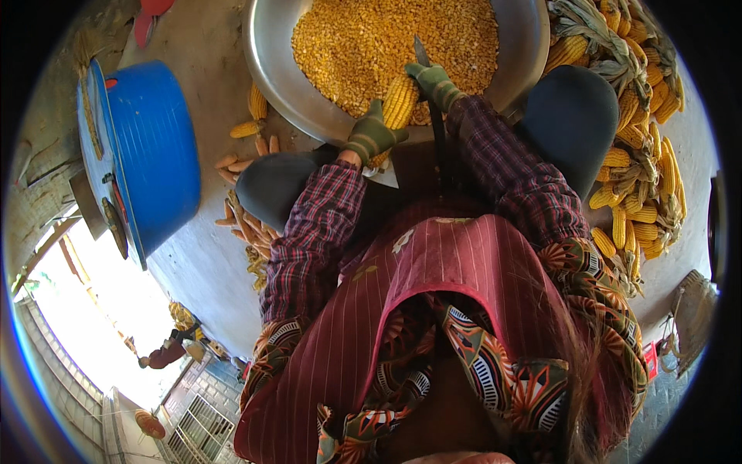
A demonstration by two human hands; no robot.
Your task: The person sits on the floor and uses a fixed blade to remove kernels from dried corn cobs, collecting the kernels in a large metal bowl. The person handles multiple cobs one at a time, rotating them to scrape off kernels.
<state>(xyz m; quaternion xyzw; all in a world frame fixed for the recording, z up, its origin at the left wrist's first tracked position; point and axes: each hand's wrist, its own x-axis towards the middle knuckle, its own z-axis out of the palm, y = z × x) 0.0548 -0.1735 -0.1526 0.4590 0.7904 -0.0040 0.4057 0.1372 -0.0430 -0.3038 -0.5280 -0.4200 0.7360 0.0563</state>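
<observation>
My left hand (374, 134), in a green work glove with pale bands, holds an ear of yellow corn (400, 103). The ear tilts up and to the right over the near rim of a wide metal basin (272, 75), its lower end partly hidden by the glove. My right hand (437, 86), gloved alike, is closed over a long dark metal bar (439, 136), whose pointed tip shows beyond the fingers. The ear's upper end is close beside my right fingers. Loose corn kernels (371, 40) fill much of the basin.
Husked-back corn ears (643, 214) lie piled at right. On the left are bare cobs (252, 229), two corn ears (246, 129) and a large blue tub (153, 145). My knees (571, 116) flank the basin. A person (165, 355) is far off at lower left.
</observation>
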